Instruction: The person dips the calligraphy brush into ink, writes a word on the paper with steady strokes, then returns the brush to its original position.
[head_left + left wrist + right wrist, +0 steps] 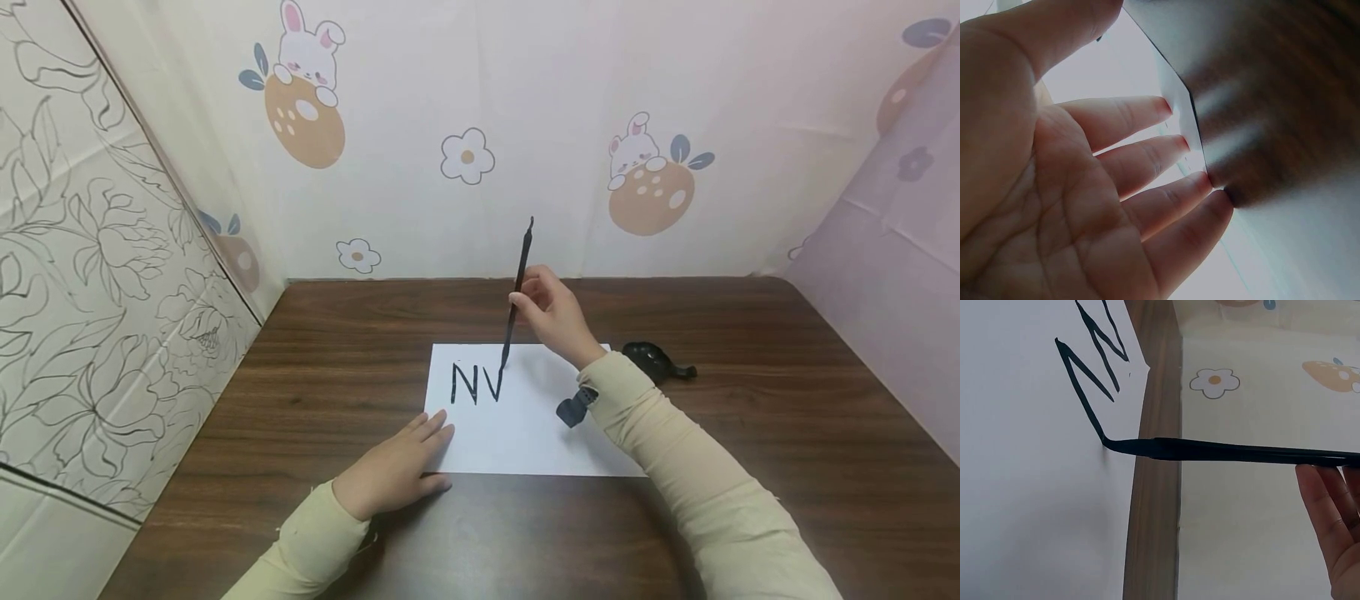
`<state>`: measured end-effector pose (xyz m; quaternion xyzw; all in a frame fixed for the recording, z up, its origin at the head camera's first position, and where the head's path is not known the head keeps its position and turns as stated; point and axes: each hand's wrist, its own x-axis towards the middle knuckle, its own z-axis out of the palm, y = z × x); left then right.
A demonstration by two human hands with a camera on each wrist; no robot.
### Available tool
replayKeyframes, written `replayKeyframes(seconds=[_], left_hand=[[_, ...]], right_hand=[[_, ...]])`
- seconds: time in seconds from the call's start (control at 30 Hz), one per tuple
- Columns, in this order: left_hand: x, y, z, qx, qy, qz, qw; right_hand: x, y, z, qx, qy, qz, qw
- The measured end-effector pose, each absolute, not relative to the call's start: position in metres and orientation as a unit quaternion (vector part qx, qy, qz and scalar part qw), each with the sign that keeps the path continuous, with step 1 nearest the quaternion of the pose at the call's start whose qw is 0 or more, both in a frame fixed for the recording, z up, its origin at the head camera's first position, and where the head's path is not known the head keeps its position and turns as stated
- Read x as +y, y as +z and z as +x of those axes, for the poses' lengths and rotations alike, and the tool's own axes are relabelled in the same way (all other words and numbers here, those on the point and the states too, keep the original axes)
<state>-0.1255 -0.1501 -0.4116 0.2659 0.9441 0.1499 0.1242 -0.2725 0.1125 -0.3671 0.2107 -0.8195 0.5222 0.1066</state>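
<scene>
Cream sleeve (pixel 311 537) at left meets the left hand (pixel 396 467), its fingers straight and slightly apart on the white paper's (pixel 517 446) lower left edge. Black letters (pixel 465 384) N and V follow; the brush (pixel 522 265) touches the V's upper right end, tilted, pinched by the right hand (pixel 553 312). Beside the paper lies a black rounded object (pixel 651 360).

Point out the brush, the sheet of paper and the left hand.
Brush (pixel 1230 452): right wrist view, on its dark handle.
Sheet of paper (pixel 510 440): head view, on a bare part below the writing.
Left hand (pixel 393 469): head view, on its back.
</scene>
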Motion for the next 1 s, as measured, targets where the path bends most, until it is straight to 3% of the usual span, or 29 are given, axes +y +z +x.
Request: replayKeyframes(seconds=[0.63, 1.0], left_hand=[[-0.15, -0.41, -0.125, 0.944, 0.155, 0.264, 0.126], [-0.15, -0.409, -0.125, 0.944, 0.155, 0.264, 0.123]], right_hand=[[0.121, -0.358, -0.263, -0.827, 0.489, 0.224, 0.164], [0.117, -0.36, -0.252, -0.834, 0.464, 0.251, 0.162]])
